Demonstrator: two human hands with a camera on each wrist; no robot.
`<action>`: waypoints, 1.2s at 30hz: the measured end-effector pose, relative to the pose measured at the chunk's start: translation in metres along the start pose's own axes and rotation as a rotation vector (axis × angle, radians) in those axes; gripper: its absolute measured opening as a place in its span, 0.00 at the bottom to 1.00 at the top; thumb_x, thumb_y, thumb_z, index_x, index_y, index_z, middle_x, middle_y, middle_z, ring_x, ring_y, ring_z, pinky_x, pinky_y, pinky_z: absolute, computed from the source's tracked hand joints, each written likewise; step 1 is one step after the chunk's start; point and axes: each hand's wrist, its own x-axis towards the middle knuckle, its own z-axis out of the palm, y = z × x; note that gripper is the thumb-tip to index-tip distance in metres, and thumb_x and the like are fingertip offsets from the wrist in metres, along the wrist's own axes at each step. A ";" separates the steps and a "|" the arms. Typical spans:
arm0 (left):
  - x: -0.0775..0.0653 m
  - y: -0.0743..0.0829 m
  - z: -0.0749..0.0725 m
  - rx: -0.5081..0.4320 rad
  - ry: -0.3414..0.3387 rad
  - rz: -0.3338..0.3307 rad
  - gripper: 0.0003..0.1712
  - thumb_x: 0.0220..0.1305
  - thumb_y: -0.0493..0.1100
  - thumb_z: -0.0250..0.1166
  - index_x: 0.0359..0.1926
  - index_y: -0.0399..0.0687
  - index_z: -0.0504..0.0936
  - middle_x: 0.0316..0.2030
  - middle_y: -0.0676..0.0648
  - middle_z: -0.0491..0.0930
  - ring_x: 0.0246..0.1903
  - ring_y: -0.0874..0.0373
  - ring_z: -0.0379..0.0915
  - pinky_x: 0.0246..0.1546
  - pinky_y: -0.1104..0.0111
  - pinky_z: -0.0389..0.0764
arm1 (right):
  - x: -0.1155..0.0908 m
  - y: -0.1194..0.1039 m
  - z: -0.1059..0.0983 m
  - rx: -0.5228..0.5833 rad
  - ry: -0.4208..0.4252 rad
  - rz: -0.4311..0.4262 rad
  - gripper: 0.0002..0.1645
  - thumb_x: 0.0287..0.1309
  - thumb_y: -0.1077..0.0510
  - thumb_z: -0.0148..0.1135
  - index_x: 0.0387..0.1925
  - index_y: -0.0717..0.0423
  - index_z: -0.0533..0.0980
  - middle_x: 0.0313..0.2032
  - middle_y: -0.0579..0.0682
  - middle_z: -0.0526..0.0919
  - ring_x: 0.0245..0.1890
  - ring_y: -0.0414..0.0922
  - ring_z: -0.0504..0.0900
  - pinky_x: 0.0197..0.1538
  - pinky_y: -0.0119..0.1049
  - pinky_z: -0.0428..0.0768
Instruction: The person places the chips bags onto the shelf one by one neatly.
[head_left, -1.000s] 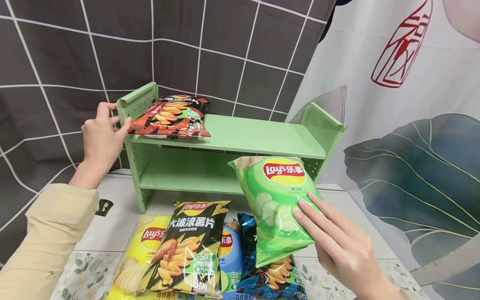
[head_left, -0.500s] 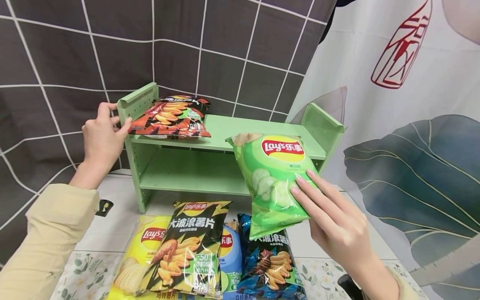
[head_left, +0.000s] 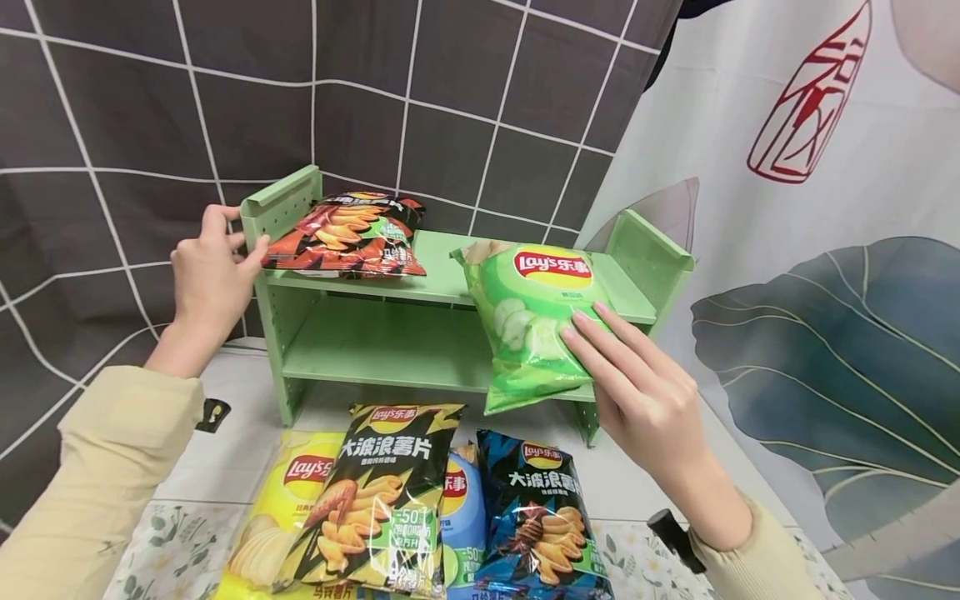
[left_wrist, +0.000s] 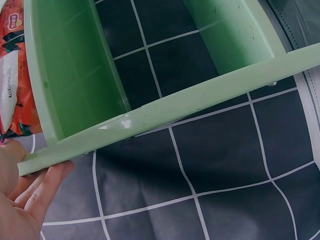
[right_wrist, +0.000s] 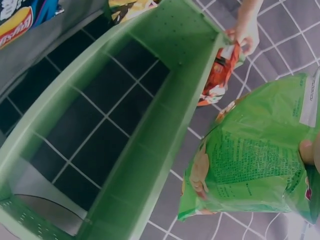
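My right hand [head_left: 648,404] holds a green bag of potato chips [head_left: 517,308], fingers across its front and the thumb [right_wrist: 307,152] on its back in the right wrist view. The bag is tilted and overlaps the right half of the green two-tier shelf [head_left: 375,337] in the head view. At the shelf's left end, my left hand [head_left: 213,275] grips the upright side panel [head_left: 279,204], thumb on one side and fingers [left_wrist: 45,192] on the other. A red and black chip bag [head_left: 352,237] lies on the top tier, close to that thumb.
In front of the shelf lie several chip bags: a yellow one [head_left: 281,492], a black and gold one [head_left: 375,500] overlapping it, a light blue one [head_left: 462,517] partly covered, and a dark blue one [head_left: 536,517]. A dark grid-patterned cloth [head_left: 450,100] hangs behind the shelf.
My right hand has raised the green chip bag and brought it slightly left, from in front of the lower tier to the top tier's height. My left hand keeps its grip on the shelf.
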 end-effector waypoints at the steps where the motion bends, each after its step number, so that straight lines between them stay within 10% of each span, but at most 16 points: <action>1: 0.000 0.000 0.000 0.001 0.003 -0.001 0.21 0.63 0.38 0.63 0.53 0.31 0.71 0.41 0.30 0.82 0.36 0.33 0.82 0.44 0.46 0.73 | 0.000 0.001 0.001 -0.002 -0.015 0.006 0.21 0.60 0.70 0.47 0.47 0.60 0.82 0.46 0.57 0.86 0.47 0.59 0.84 0.36 0.48 0.80; 30: 0.000 0.000 0.001 0.006 0.008 -0.006 0.21 0.63 0.39 0.63 0.52 0.31 0.72 0.40 0.30 0.82 0.36 0.34 0.82 0.46 0.45 0.72 | 0.018 0.038 0.063 -0.054 -0.153 0.019 0.29 0.53 0.77 0.53 0.53 0.54 0.80 0.49 0.53 0.85 0.54 0.54 0.82 0.52 0.47 0.80; 36: 0.000 -0.001 0.001 0.006 0.011 0.001 0.20 0.63 0.39 0.63 0.52 0.31 0.72 0.40 0.30 0.82 0.36 0.34 0.82 0.45 0.44 0.72 | 0.020 0.040 0.063 -0.031 -0.228 0.042 0.35 0.49 0.79 0.50 0.56 0.51 0.78 0.47 0.58 0.81 0.50 0.55 0.81 0.30 0.44 0.79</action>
